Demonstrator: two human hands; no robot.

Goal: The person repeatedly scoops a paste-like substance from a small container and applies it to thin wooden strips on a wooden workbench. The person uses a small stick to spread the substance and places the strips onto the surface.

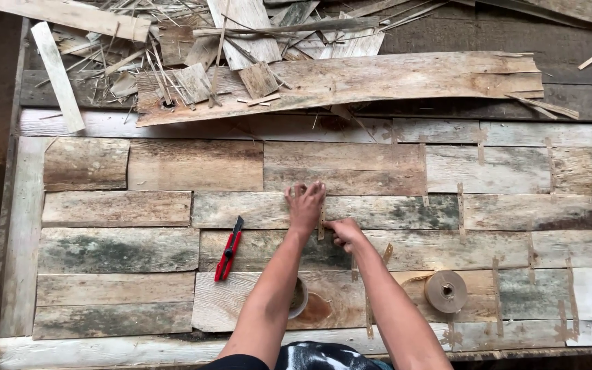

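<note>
The left hand [305, 205] lies flat, fingers spread wide and holding nothing, pressed on a veneer sheet [323, 211] in the middle of the patchwork that covers the surface [22, 226]. Just beside it, the right hand [345, 233] has its grip narrowed, fingertips pinched onto a short strip of brown tape [321, 226] that runs down over the seam between two sheets; whether the strip is already stuck down cannot be told.

Taking that tape strip as the landmark: a red-handled cutter [229, 249] lies to its left on a darker sheet, well apart from both hands. Below and to the right of the strip a roll of brown tape [445, 291] lies flat on a pale sheet. Directly below the strip, a second round roll [299, 297] is mostly hidden under the left forearm. More short tape strips [460, 209] cross other seams to the right of it.

Above the strip, beyond the laid rows, a long warped board [351, 81] lies across the surface, and behind it a heap of splintered offcuts [193, 48]. Nothing stands between the hands and the seam.
</note>
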